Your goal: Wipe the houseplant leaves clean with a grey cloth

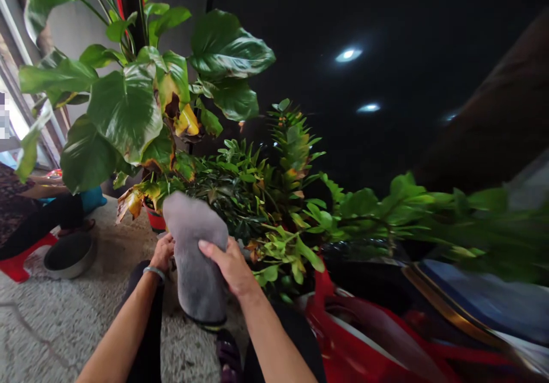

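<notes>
A grey plush insole [199,263], shaped like a foot sole with a dark edge at its lower end, is held up in front of my knees. My right hand [234,266] grips its right side, with the thumb pressed on the fuzzy face and the other fingers hidden behind. At the left edge, my left hand [163,252] is closed against the insole, its fingertips partly covered by it. A bracelet [154,273] circles my left wrist.
Leafy potted plants [231,183] stand ahead against a dark glossy wall. On the right lies a red bag [355,337] beside a blurred stack. To the left, another person [26,211] sits on a red stool [26,260] near a grey basin [71,256].
</notes>
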Action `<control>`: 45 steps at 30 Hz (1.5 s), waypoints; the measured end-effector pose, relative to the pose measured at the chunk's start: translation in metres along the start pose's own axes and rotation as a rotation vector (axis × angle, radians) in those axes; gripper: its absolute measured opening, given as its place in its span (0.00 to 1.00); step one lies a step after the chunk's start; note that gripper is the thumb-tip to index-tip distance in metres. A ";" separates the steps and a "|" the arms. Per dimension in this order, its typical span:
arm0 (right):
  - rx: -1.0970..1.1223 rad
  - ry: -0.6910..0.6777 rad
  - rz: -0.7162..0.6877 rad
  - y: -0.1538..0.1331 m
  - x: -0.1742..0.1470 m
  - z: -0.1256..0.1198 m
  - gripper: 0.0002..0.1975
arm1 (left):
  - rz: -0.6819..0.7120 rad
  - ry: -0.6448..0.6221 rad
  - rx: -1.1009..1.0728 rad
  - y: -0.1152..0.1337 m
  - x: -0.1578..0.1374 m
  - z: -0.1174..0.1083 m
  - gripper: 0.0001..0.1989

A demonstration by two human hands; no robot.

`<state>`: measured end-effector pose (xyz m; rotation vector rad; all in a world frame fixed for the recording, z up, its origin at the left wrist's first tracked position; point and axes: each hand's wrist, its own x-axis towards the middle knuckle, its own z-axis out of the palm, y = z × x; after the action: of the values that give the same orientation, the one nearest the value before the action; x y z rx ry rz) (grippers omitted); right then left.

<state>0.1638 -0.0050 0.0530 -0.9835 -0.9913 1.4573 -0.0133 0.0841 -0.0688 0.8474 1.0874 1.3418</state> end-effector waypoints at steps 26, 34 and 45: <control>0.395 0.398 0.327 0.020 -0.007 -0.049 0.16 | -0.072 -0.008 -0.097 -0.030 0.022 -0.017 0.30; 0.319 0.574 -0.093 0.002 -0.029 -0.048 0.27 | -0.061 0.002 -0.068 -0.026 0.016 -0.012 0.28; 0.253 0.445 0.213 0.076 -0.036 -0.036 0.16 | -0.017 -0.033 -0.029 -0.021 0.007 -0.007 0.40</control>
<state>0.1778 -0.0451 -0.0281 -1.1828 -0.3794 1.4084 -0.0134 0.0882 -0.0918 0.8345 1.0457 1.3221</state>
